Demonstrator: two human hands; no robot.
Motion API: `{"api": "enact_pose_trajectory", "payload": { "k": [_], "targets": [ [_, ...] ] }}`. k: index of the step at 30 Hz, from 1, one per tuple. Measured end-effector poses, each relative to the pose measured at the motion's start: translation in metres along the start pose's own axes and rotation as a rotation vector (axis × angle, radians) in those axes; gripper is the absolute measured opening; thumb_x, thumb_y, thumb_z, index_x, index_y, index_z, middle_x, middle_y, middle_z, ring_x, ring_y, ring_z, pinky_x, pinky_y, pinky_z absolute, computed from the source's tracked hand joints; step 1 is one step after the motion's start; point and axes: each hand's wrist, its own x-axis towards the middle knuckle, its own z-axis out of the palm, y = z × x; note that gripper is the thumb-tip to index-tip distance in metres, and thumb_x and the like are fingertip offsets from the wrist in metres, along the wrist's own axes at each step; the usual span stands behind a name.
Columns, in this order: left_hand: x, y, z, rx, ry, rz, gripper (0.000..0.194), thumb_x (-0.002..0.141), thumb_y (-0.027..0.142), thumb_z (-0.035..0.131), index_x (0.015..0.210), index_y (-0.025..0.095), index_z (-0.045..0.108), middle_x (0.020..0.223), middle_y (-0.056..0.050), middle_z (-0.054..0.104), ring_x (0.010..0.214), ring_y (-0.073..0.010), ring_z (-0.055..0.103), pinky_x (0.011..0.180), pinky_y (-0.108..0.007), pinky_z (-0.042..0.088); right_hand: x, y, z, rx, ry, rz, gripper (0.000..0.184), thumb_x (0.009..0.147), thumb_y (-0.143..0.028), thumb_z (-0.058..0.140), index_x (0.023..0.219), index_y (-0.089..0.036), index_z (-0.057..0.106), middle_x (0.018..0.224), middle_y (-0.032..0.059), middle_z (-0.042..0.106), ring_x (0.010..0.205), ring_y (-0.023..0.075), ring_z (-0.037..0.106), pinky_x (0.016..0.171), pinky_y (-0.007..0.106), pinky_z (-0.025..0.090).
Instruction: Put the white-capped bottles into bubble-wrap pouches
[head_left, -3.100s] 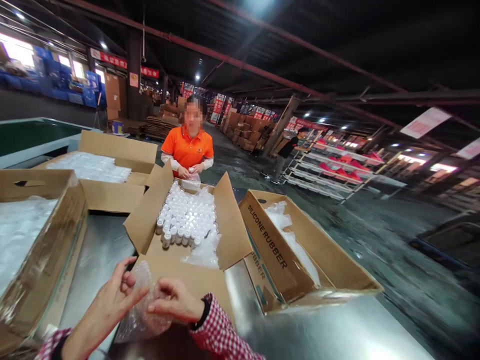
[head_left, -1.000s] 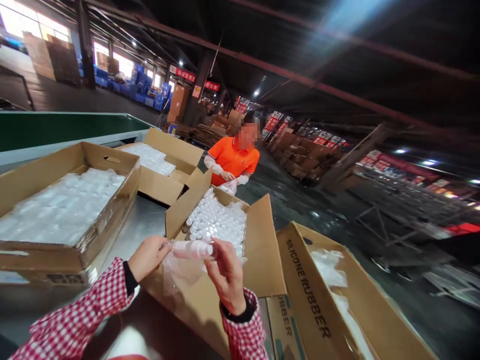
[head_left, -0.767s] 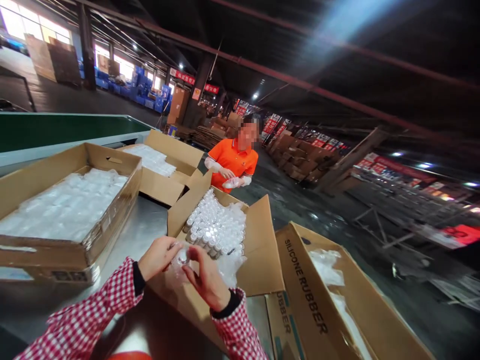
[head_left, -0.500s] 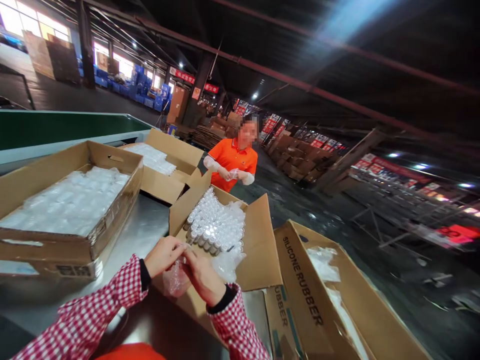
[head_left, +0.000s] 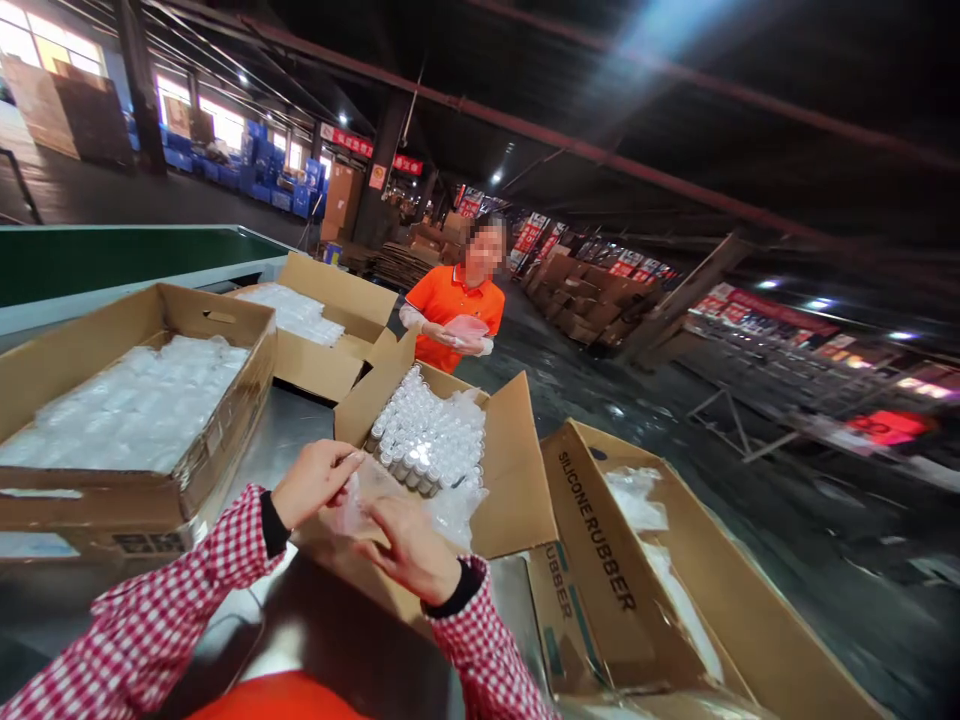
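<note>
My left hand [head_left: 319,482] pinches the edge of a clear plastic bag [head_left: 361,492] between thumb and fingers. Across from it, my right hand [head_left: 414,548] has its fingertips against the bag's other side, with the thumb held apart. Both hands are over the near side of an open cardboard box [head_left: 521,470]. Inside that box, rows of small clear containers [head_left: 427,430] stand packed together, and crumpled clear plastic [head_left: 459,510] lies at their near right. What the bag contains, if anything, cannot be made out.
A carton of bagged clear items [head_left: 142,400] stands left on the metal table [head_left: 296,430], another open carton [head_left: 319,360] behind it. A carton marked SILICONE RUBBER [head_left: 600,540] is at right. Opposite, a person in orange [head_left: 457,310] holds pinkish plastic. A green conveyor [head_left: 127,265] runs behind.
My hands have moved apart, spreading the bag between them; my right thumb has come away from the fingers. The person opposite now holds a wider, flatter pinkish piece. The view has shifted slightly.
</note>
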Motion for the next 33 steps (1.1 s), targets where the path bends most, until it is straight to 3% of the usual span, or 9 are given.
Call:
{"api": "enact_pose_trajectory", "payload": {
  "k": [2, 7, 14, 20, 23, 27, 29, 31, 33],
  "targets": [
    [0.003, 0.007, -0.008, 0.085, 0.061, 0.029, 0.041, 0.09, 0.046, 0.033, 0.063, 0.02, 0.047, 0.052, 0.002, 0.052, 0.049, -0.0138, 0.056, 0.052, -0.022, 0.036, 0.003, 0.002, -0.008, -0.141, 0.064, -0.008, 0.024, 0.094, -0.029, 0.043, 0.094, -0.017, 0.063, 0.075, 0.0072, 0.067, 0.071, 0.0201, 0.059, 0.068, 0.033, 0.046],
    [0.014, 0.02, -0.011, 0.302, 0.162, 0.05, 0.035, 0.086, 0.036, 0.043, 0.056, 0.02, 0.047, 0.056, -0.003, 0.057, 0.061, -0.0177, 0.056, 0.059, -0.027, 0.031, 0.019, 0.02, -0.027, -0.367, 0.058, -0.058, 0.022, 0.093, -0.023, 0.046, 0.079, -0.017, 0.061, 0.068, 0.0048, 0.063, 0.066, 0.018, 0.054, 0.064, 0.031, 0.044],
    [0.026, 0.015, -0.014, 0.375, 0.247, -0.01, 0.034, 0.087, 0.039, 0.037, 0.063, 0.02, 0.052, 0.067, -0.008, 0.061, 0.07, -0.0225, 0.057, 0.061, -0.03, 0.028, 0.023, 0.037, -0.026, -0.255, 0.26, -0.001, 0.009, 0.088, -0.023, 0.056, 0.08, -0.02, 0.06, 0.07, 0.0019, 0.064, 0.092, 0.0202, 0.058, 0.105, 0.048, 0.033],
    [0.033, 0.013, -0.016, 0.101, -0.041, 0.113, 0.038, 0.082, 0.045, 0.042, 0.056, 0.019, 0.046, 0.059, -0.001, 0.052, 0.063, -0.0175, 0.051, 0.06, -0.026, 0.031, 0.01, 0.041, -0.021, 0.07, 0.523, 0.106, 0.011, 0.089, -0.027, 0.056, 0.081, -0.021, 0.059, 0.077, 0.004, 0.062, 0.081, 0.0191, 0.058, 0.081, 0.038, 0.048],
    [0.03, 0.016, -0.012, -0.092, -0.152, 0.126, 0.041, 0.079, 0.051, 0.047, 0.054, 0.019, 0.044, 0.054, 0.002, 0.045, 0.056, -0.0135, 0.044, 0.055, -0.024, 0.032, 0.0, 0.032, -0.022, 0.173, 0.505, 0.174, 0.013, 0.088, -0.03, 0.058, 0.079, -0.02, 0.059, 0.075, 0.003, 0.06, 0.072, 0.0168, 0.055, 0.066, 0.031, 0.046],
    [0.02, 0.022, -0.012, -0.339, -0.236, 0.067, 0.041, 0.077, 0.052, 0.056, 0.057, 0.018, 0.045, 0.057, 0.004, 0.042, 0.056, -0.0109, 0.039, 0.055, -0.023, 0.031, -0.012, 0.034, -0.017, 0.33, 0.463, 0.193, 0.014, 0.084, -0.035, 0.063, 0.083, -0.022, 0.06, 0.077, 0.0022, 0.058, 0.076, 0.0172, 0.056, 0.072, 0.031, 0.047],
    [0.014, 0.027, -0.012, -0.507, -0.287, 0.013, 0.04, 0.079, 0.056, 0.052, 0.07, 0.017, 0.049, 0.065, 0.004, 0.046, 0.059, -0.0106, 0.044, 0.059, -0.023, 0.036, -0.018, 0.045, -0.012, 0.552, 0.573, 0.209, 0.044, 0.075, -0.048, 0.071, 0.109, -0.025, 0.056, 0.106, 0.0079, 0.059, 0.101, 0.0221, 0.057, 0.087, 0.037, 0.047],
    [0.012, 0.03, -0.011, -0.664, -0.314, -0.046, 0.042, 0.078, 0.059, 0.053, 0.082, 0.017, 0.05, 0.073, 0.002, 0.05, 0.064, -0.0111, 0.049, 0.065, -0.025, 0.042, -0.023, 0.059, -0.007, 0.773, 0.624, 0.245, 0.09, 0.061, -0.06, 0.076, 0.135, -0.028, 0.036, 0.139, 0.0132, 0.042, 0.128, 0.0274, 0.042, 0.103, 0.045, 0.038],
    [0.014, 0.031, -0.007, -0.779, -0.343, -0.076, 0.044, 0.075, 0.058, 0.059, 0.086, 0.016, 0.052, 0.078, 0.0, 0.054, 0.068, -0.0119, 0.053, 0.07, -0.028, 0.044, -0.026, 0.067, 0.0, 0.922, 0.505, 0.289, 0.109, 0.054, -0.061, 0.079, 0.142, -0.028, 0.024, 0.149, 0.0143, 0.029, 0.138, 0.0295, 0.029, 0.11, 0.051, 0.026]
  ]
}}
